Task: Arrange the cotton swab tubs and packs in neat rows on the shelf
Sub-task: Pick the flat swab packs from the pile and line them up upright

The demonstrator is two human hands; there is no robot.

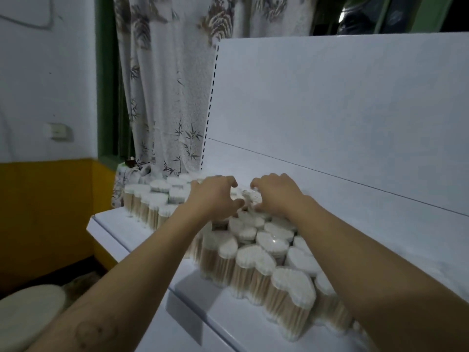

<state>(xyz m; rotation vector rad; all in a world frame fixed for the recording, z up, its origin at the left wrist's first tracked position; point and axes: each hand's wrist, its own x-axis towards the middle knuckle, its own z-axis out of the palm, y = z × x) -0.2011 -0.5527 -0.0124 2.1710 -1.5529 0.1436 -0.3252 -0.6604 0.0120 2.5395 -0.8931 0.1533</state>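
At the far left, a white wall point(45, 72) with a yellow lower band carries a small switch plate point(57, 132). A round cream-coloured stool top point(28, 308) shows in the bottom corner. Next come a green frame point(105, 85) and a curtain point(165, 85) printed with bamboo leaves, which hangs down behind the left end of the shelf point(121, 229). The shelf is white and has a tall white back panel point(342, 110).

The cotton swab tubs stand upright on the shelf. They are heart-shaped, with white tips on top and pale wooden sticks below. The left group of tubs point(152, 199) is packed close together near the shelf's left end.

The left hand point(215, 196) reaches over the tubs with its fingers curled, and its thumb lies against the middle tub point(250, 196). This tub is blurred and sits between the two hands. The right hand point(276, 194) meets it from the other side, and its grip is also narrow — the fingertips curl onto the top of the same tub. Both hands therefore pinch this one tub.

Below and to the right of the hands, the right group of tubs point(266, 250) runs toward the front edge of the shelf — the tubs touch each other, and the rows are not straight.
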